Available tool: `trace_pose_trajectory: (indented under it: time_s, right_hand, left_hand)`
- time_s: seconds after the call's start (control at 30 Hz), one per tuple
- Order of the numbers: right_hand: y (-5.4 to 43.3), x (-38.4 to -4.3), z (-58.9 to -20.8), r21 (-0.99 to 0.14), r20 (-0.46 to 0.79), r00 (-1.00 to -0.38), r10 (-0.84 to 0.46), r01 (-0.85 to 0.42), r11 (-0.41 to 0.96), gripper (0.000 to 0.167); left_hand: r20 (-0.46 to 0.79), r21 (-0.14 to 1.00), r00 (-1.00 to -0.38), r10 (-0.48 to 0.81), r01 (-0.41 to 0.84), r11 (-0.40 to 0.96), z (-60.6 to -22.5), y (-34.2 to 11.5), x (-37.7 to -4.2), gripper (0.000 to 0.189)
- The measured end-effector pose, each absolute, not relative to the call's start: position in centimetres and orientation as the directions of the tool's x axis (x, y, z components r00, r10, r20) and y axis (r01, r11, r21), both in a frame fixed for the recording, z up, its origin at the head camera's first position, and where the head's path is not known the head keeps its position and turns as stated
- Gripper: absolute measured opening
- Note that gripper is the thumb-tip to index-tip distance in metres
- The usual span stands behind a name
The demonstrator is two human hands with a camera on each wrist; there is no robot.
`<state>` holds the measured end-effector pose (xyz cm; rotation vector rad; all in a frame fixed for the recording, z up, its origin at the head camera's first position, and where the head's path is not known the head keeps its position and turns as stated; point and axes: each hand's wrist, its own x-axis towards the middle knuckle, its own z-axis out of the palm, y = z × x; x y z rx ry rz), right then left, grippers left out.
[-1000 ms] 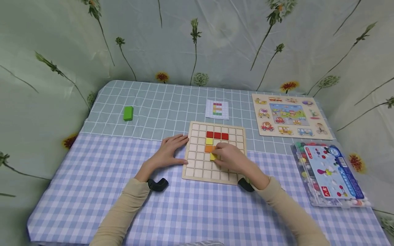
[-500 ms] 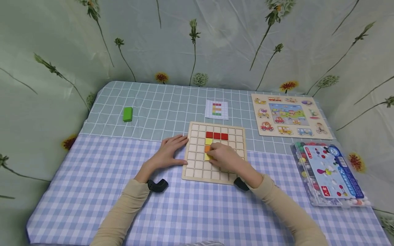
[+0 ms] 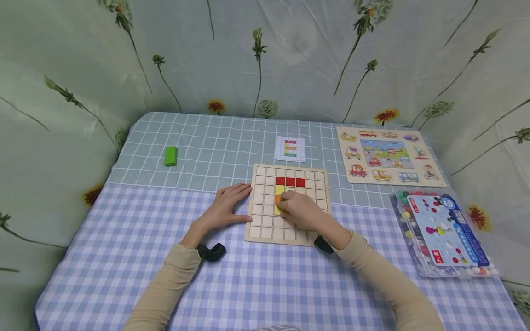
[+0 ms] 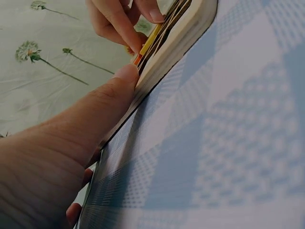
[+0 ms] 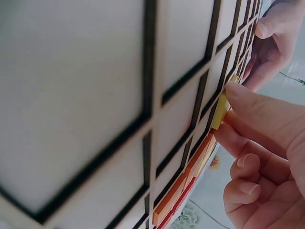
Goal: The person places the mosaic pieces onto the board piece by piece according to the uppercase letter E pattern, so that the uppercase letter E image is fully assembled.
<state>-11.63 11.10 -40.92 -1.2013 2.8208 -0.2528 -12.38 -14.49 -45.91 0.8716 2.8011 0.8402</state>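
Observation:
On the table lies a wooden grid board (image 3: 261, 235) with square cells. Three red tiles (image 3: 290, 182) form a row on it, with a yellow tile and orange tiles (image 5: 167, 202) in cells below them. My right hand (image 3: 304, 211) pinches another yellow square tile (image 5: 219, 110) between thumb and fingertips, at the cell just below the leftmost orange one. Fingers partly cover the orange tiles in the head view. My left hand (image 3: 225, 207) rests against the board's left edge, fingers spread and thumb (image 4: 107, 98) touching the rim.
A small pattern card (image 3: 290, 149) lies behind the board. A green block (image 3: 170, 156) sits at the back left. To the right are a vehicle picture puzzle (image 3: 352, 179) and a clear box (image 3: 447, 230) of small coloured pieces. A checked cloth (image 3: 256, 285) covers the table's front.
My right hand has moved slightly left, bringing the yellow tile from a turned position into line under the leftmost orange tile. The left hand stays at the board's edge.

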Motion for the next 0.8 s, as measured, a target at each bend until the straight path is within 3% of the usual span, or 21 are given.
trace_pose_trajectory:
  time_s: [0.27, 0.57, 0.8]
  right_hand:
    - [12.1, -11.5, -40.6, -0.224, 0.023, -0.707, -0.707, -0.693, 0.685, 0.014]
    - [16.8, -9.9, -40.2, -0.206, 0.168, -0.743, -0.648, -0.669, 0.714, 0.015]
    - [20.2, -8.9, -40.5, -0.202, 0.173, -0.77, -0.615, -0.638, 0.743, 0.018]
  left_hand:
    - [0.081, 0.535, -0.836, 0.542, 0.495, 0.684, -46.0, -14.4, -12.4, 0.087]
    - [0.085, 0.531, -0.836, 0.543, 0.499, 0.685, -46.0, -14.4, -12.4, 0.087]
    - [0.076, 0.529, -0.839, 0.54, 0.493, 0.691, -46.0, -14.4, -12.5, 0.087]
